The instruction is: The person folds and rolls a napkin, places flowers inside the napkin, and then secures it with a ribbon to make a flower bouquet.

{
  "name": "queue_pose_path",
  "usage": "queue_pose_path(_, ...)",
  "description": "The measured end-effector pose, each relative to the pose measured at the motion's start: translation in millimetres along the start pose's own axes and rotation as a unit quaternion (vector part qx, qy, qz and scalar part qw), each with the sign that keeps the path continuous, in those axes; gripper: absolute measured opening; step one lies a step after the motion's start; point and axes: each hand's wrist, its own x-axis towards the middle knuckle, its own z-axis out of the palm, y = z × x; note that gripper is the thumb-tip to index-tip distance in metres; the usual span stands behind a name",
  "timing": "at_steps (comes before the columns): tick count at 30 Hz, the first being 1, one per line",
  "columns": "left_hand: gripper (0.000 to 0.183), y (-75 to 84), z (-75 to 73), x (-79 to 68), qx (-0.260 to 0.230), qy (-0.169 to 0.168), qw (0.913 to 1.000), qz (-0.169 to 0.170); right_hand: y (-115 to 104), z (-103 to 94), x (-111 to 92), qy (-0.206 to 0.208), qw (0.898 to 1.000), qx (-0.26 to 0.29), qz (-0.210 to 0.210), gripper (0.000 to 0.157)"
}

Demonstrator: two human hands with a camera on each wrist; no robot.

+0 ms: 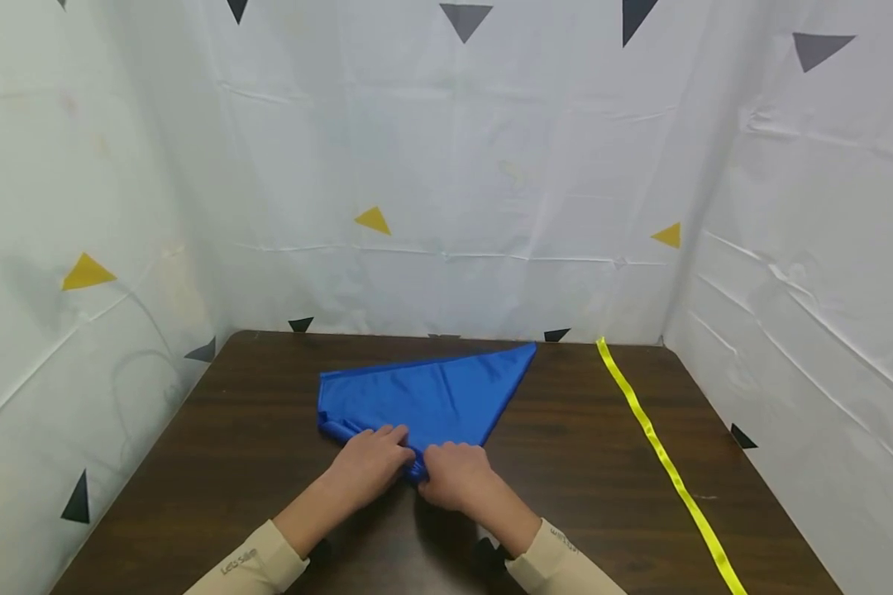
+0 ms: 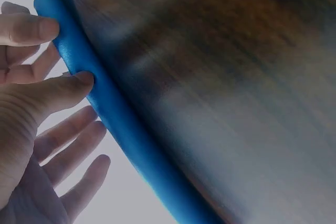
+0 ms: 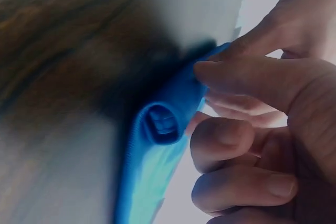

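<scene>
A blue, shiny cloth [image 1: 432, 397] lies on the table, its far right corner pointed and its near edge rolled into a tube. My left hand [image 1: 372, 467] pinches this rolled edge [image 2: 105, 98]; in the left wrist view the thumb lies on the roll and the other fingers spread behind it. Close beside it, my right hand [image 1: 457, 478] pinches the roll near its right end. That roll's open end [image 3: 160, 124] shows layered folds inside in the right wrist view, with my thumb on top and fingers curled beneath.
A long yellow ribbon [image 1: 658, 446] runs along the right side of the dark wooden table [image 1: 231, 463], from the far edge towards the front. White sheets [image 1: 446, 149] with grey, black and yellow triangles enclose the back and both sides.
</scene>
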Motion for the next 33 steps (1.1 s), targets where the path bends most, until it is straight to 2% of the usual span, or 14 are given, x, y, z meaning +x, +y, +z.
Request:
queue_pose_path(4,0.009,-1.6,4.1,0.3,0.011,0.008,0.9999,0.005,4,6.2,-1,0.024,1.0,0.01,-0.01,0.029)
queue_pose_path(10,0.005,-7.3,7.4,1.9,-0.009,-0.023,0.9996,-0.017,6,11.4,1,0.022,0.999,0.017,-0.017,0.022)
queue_pose_path(15,0.023,-8.7,3.3,3.2,0.019,-0.037,0.9985,-0.036,6,9.1,2,0.007,1.0,0.002,-0.007,0.022)
queue_pose_path(18,0.027,-7.4,1.2,4.1,0.022,-0.042,0.9978,-0.047,7,7.2,4,0.003,1.0,-0.003,-0.003,0.021)
queue_pose_path(21,0.023,-6.6,2.2,4.0,0.024,-0.043,0.9974,-0.052,8,5.3,5,-0.001,1.0,0.0,-0.004,0.021)
queue_pose_path(23,0.017,-6.1,4.2,6.3,0.025,-0.032,0.998,-0.049,10,3.8,6,-0.001,1.0,0.004,-0.002,0.022)
queue_pose_path(28,0.007,-7.2,11.1,10.2,0.033,-0.006,0.9983,-0.049,15,5.9,7,0.031,0.999,0.023,0.004,0.02)
queue_pose_path(33,0.007,-8.6,18.0,9.8,0.028,-0.022,0.9975,-0.062,15,12.7,8,0.047,0.998,0.044,-0.004,0.027)
